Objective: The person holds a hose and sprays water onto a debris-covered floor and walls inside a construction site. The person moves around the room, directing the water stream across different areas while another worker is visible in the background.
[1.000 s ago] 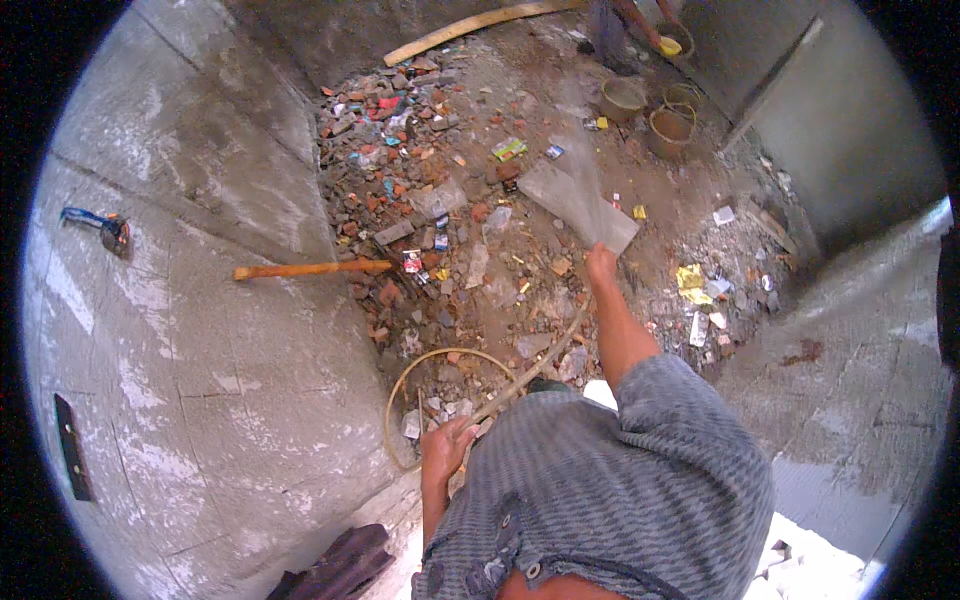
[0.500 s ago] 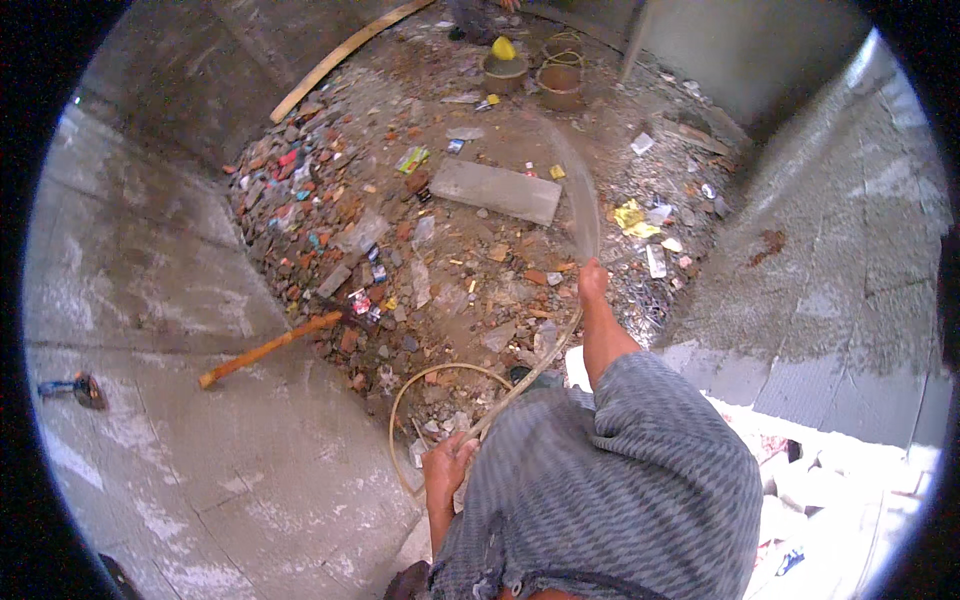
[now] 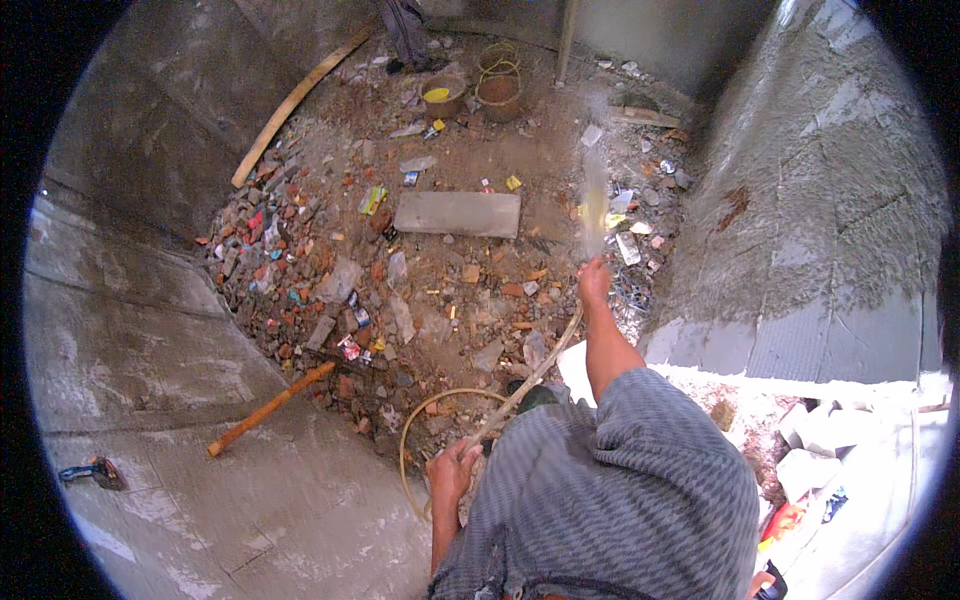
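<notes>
A pale yellowish hose (image 3: 528, 389) runs up across my front between my two hands. My right hand (image 3: 594, 284), arm stretched forward, is closed around its far end, and a blurred spray of water (image 3: 596, 195) leaves there toward the right side of the rubble floor. Lower down, my left hand (image 3: 452, 468) is closed on the hose near my left hip. Beyond it the hose bends into a loop beside my leg. A wooden handle (image 3: 270, 408) leans at the left, its far end lying in the rubble.
A concrete slab (image 3: 458, 214) lies mid-floor among brick rubble and litter. Two buckets (image 3: 499, 96) stand at the back, near another person's legs (image 3: 404, 35). A long plank (image 3: 300, 105) rests by the left wall. The right wall (image 3: 800, 210) looks wet. A blue-handled tool (image 3: 95, 473) lies far left.
The spray has swung from curving left to pointing straighter ahead, nearer the right wall. My view has turned rightward. The yellow thing above one bucket now sits inside it.
</notes>
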`<state>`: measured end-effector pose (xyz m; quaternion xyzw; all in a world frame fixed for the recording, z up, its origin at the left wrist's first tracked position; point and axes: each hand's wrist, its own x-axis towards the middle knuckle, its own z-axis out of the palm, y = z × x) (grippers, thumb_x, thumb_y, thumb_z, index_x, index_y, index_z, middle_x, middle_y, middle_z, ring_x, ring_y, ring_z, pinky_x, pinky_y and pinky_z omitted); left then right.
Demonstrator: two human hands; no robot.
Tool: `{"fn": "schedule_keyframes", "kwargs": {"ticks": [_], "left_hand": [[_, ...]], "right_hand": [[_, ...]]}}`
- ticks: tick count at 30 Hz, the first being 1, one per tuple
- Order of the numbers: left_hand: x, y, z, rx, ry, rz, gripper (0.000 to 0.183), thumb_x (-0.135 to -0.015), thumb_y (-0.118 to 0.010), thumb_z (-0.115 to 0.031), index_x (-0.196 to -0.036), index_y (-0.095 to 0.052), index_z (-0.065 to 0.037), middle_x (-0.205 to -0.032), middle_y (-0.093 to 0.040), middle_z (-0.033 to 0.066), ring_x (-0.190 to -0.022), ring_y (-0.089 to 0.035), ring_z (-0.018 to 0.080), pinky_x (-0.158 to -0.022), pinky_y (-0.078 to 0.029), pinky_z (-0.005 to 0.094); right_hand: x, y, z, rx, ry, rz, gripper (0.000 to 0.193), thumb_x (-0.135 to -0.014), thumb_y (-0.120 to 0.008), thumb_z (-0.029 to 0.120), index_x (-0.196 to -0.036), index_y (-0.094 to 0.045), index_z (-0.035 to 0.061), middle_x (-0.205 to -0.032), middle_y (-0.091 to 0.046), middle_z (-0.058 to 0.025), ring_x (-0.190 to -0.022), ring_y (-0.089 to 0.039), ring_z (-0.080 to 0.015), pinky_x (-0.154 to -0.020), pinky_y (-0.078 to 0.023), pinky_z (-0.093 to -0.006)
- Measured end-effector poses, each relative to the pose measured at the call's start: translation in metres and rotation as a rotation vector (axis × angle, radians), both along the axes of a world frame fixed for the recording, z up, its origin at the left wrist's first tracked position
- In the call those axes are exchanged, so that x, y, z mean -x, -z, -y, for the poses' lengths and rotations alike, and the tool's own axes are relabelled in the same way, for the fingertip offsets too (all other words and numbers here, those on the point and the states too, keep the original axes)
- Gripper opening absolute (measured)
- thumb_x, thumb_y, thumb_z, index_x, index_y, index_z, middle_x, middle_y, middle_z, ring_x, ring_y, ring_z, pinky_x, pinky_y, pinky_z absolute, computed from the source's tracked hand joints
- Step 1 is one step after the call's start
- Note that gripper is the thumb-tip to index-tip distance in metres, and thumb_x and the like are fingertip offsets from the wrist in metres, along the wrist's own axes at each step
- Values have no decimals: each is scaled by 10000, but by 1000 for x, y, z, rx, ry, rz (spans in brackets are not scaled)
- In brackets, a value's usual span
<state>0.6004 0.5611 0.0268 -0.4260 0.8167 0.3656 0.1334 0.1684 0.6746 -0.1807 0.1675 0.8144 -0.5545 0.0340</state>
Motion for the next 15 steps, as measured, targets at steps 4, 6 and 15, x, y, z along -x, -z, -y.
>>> {"fn": "schedule_keyframes", "kwargs": {"ticks": [4,6,15], "left_hand": [[2,-3,-4,4,11,-54,462,-775,-598,-447,-1030,-631,-63,-922,-634,181,-879,-608,329,-792,-453,390],[0,-6,-4,1,-16,-40,441,-779,-595,-440,-1027,-635,-78,-905,-636,182,-862,-610,332,-786,-451,396],[-5,-2,8,59,-12,-46,424,-792,-576,-435,-1055,-630,-107,-890,-635,190,-848,-602,345,-762,-442,413]], "right_hand": [[0,-13,7,-143,7,-6,502,-850,-336,372,-702,-615,-18,-631,-605,-158,-635,-608,-293,-604,-450,-398],[-2,-14,13,-265,-13,-66,511,-845,-327,376,-722,-626,-20,-653,-614,-173,-673,-610,-326,-630,-448,-423],[-9,-16,18,-129,216,-18,487,-844,-313,341,-729,-633,-7,-670,-618,-181,-649,-602,-328,-641,-443,-434]]}}
